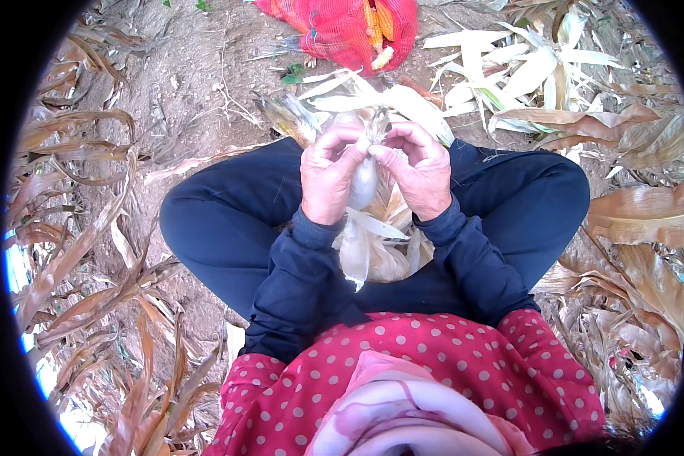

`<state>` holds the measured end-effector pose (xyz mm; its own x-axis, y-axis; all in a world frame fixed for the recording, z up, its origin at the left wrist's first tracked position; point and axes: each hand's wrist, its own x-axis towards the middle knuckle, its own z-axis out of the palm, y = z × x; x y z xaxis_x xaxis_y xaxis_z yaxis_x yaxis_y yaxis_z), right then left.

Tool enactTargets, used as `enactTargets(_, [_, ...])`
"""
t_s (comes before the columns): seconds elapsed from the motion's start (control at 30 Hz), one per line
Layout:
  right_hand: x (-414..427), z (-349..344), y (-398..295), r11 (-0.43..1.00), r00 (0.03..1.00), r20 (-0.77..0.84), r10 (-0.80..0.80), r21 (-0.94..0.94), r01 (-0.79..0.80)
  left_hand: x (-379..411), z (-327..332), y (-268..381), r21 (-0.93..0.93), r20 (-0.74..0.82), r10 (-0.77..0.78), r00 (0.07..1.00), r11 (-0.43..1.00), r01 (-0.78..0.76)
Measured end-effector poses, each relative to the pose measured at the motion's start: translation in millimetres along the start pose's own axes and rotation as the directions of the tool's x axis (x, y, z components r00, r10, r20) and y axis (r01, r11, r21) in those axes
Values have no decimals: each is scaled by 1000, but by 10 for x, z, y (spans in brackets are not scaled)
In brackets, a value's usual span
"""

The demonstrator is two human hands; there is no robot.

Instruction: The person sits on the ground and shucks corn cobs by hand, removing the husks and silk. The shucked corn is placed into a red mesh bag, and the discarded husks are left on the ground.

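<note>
An ear of corn in its pale husk (365,185) points away from me over my crossed legs. My left hand (330,171) pinches the husk near its far tip between thumb and fingers. On the other side of that tip, my right hand (416,168) grips the husk too, the two thumbs nearly touching. The kernels are hidden by the husk. Below the hands, loose dry husks (385,256) lie in my lap. Just beyond the fingers are more pale husks (342,102).
A red mesh bag (342,43) with orange corn cobs (379,23) lies on bare soil ahead. Peeled husks (524,68) are heaped at the upper right. Dry corn leaves and stalks (85,256) line the left side, and broad dry leaves (644,214) the right.
</note>
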<state>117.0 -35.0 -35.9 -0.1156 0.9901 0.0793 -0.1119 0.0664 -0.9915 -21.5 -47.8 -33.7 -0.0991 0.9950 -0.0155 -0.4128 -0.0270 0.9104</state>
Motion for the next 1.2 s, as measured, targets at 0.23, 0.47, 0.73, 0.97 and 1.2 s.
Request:
enactTargets(0.23, [3,-17,-37,997,997,-21,79,24,-78,1,-1,-15,74,-6,-60,998,995,60])
enactTargets(0.47, [-2,13,-63,988,995,-46,89,133,-83,22,-43,-6,59,38,-79,996,995,77])
enactTargets(0.73, [-6,26,-89,982,984,-15,175,76,-173,-14,-90,-91,-19,-4,-115,993,993,115])
enactTargets(0.97, [-348,186,-269,978,927,373,39,-206,42,279,-613,-126,-398,-227,-197,954,913,94])
enactTargets(1.2, [-177,169,-256,972,865,482,-144,-97,216,280,-694,-87,-431,-264,-161,951,902,33])
